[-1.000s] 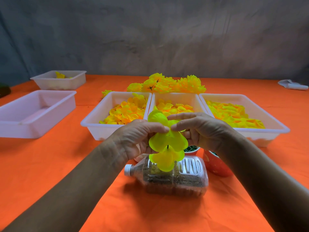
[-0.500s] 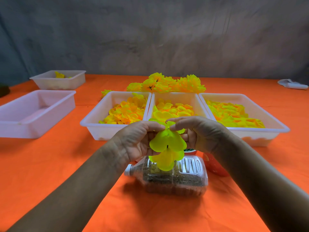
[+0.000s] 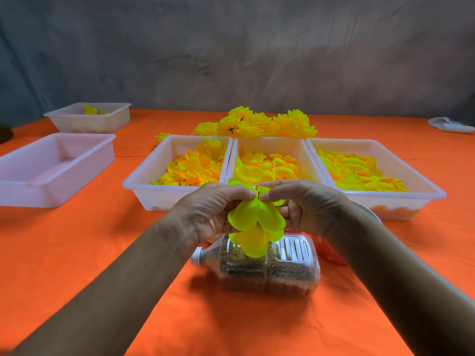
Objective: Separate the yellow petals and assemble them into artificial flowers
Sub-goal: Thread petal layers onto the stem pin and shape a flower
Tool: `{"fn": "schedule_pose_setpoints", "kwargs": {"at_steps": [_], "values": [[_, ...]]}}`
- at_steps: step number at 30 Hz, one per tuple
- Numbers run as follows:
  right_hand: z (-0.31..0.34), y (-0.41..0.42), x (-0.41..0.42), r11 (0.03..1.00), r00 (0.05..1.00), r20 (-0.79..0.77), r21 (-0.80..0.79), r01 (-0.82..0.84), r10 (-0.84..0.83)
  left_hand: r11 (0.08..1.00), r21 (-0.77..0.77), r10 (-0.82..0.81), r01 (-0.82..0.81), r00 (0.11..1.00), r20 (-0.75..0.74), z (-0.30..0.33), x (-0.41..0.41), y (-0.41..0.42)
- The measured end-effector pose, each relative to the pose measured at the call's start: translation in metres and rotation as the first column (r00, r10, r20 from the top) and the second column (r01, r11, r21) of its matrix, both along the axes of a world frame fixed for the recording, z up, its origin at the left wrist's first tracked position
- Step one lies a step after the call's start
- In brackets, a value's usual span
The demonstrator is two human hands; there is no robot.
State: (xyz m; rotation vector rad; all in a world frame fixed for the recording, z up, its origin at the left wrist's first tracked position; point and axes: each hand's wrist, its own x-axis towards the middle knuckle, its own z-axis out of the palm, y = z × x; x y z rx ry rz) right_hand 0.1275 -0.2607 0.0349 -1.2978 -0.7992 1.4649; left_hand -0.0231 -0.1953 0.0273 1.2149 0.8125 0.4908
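Note:
My left hand [image 3: 205, 214] and my right hand [image 3: 308, 209] meet at the centre, both pinching a yellow-green petal layer [image 3: 257, 222] threaded on a thin dark stem whose tip shows between the fingertips. More petal lobes hang below, over a clear plastic bottle [image 3: 270, 268] lying on its side with dark filling. Behind the hands stand three white trays of loose yellow petals: left [image 3: 144, 183], middle [image 3: 270, 142], right [image 3: 421, 186]. Finished yellow flowers [image 3: 257, 124] are heaped behind the trays.
An orange cloth [image 3: 102, 253] covers the table. An empty white tray [image 3: 38, 194] sits at the left, with a smaller tray [image 3: 102, 124] holding a few petals behind it. A red cup [image 3: 331, 255] peeks out under my right wrist. A white object [image 3: 449, 125] lies far right.
Both hands have pushed the upper petal layer down the stem onto the lower ones, so the stem's tip now shows. The hands shifted slightly lower.

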Motion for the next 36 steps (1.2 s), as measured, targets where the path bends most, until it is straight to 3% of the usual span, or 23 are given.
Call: {"fn": "schedule_pose_setpoints", "kwargs": {"at_steps": [22,36], "values": [[-0.001,-0.009,-0.001,0.995,0.928,0.360,0.067,0.078,-0.097,0.989,0.145,-0.011,0.022,0.997,-0.081,-0.005,0.000,0.010],[-0.004,-0.011,-0.003,0.996,0.919,0.383,0.033,0.087,-0.092,0.978,0.194,-0.049,0.079,0.986,-0.158,-0.013,-0.003,0.013]]}}
